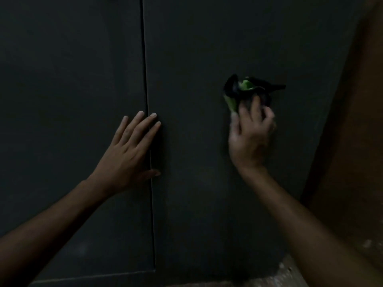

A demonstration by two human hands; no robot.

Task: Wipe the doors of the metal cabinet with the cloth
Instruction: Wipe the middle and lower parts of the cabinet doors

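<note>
The dark metal cabinet (207, 48) fills nearly everything in front of the person, its two flat, matte doors meeting at a thin vertical seam left of centre. A brownish wall (356, 121) runs down its right side, and a strip of speckled floor (286, 272) shows at the bottom. The left hand (128, 154) lies flat across the seam, fingers straight and spread, thumb out to the side. The right hand (250, 137) is against the right door, its fingers curled round the cloth (244, 90), a crumpled bundle of black fabric with bright green folds, bunched above the fingertips and touching the door.
</note>
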